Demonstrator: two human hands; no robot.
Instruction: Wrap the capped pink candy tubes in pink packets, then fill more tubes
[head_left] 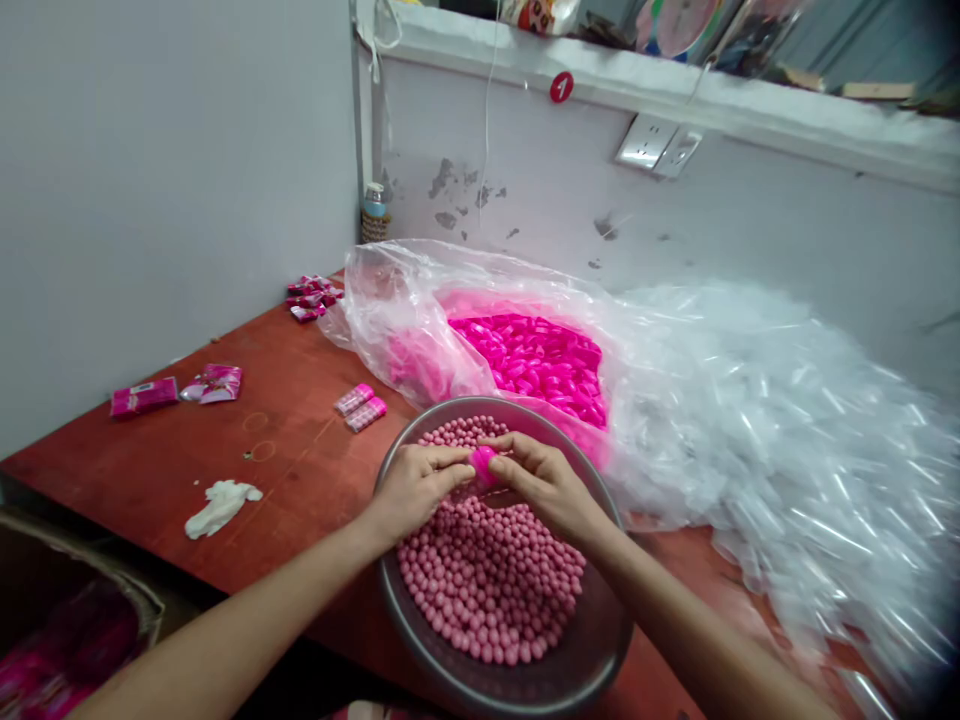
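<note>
A shiny bright pink plastic cap is pinched between my two hands, above a bowl of beads. On its left side, the thumb and fingers of my left hand close on it. My right hand grips it from the right with thumb and fingertips. Something translucent shows faintly below the cap, and my fingers hide most of it. Under both hands, round pink beads fill much of the grey bowl. Just behind the bowl, a clear plastic bag lies open around many loose pink caps.
A large heap of clear plastic tubes covers the right side of the red table. Two small bead-filled tubes, pink packets and a crumpled white scrap lie left. An open box stands at lower left.
</note>
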